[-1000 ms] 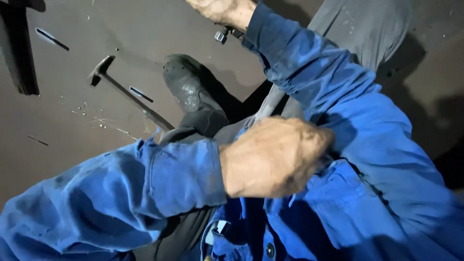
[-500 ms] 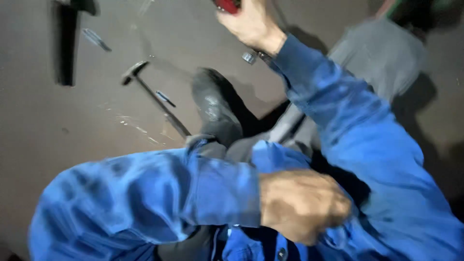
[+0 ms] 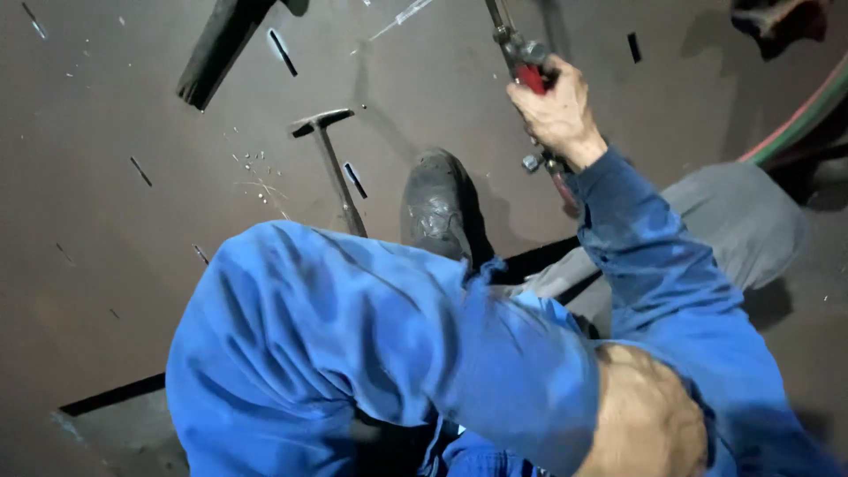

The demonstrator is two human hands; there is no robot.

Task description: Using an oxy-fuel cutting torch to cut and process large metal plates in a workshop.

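My right hand [image 3: 558, 110] clenched around the red-handled cutting torch [image 3: 523, 64] above my boot [image 3: 435, 208], my left hand [image 3: 649, 420] a loose, empty fist against my chest, hammer [image 3: 336, 159] just left of the boot, bare steel plate [image 3: 115, 247] spreading wide beyond, its cut edge near my knee.

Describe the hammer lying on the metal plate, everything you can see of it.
The hammer lies flat on the dark steel plate, apart from both hands. Its slim, dark metal-looking head, at the far end, sits crosswise, one end tapering. The thin straight handle runs toward the person, its near end hidden behind the blue sleeve. A black boot stands just to its right, not touching. Small slots and scattered specks surround it.
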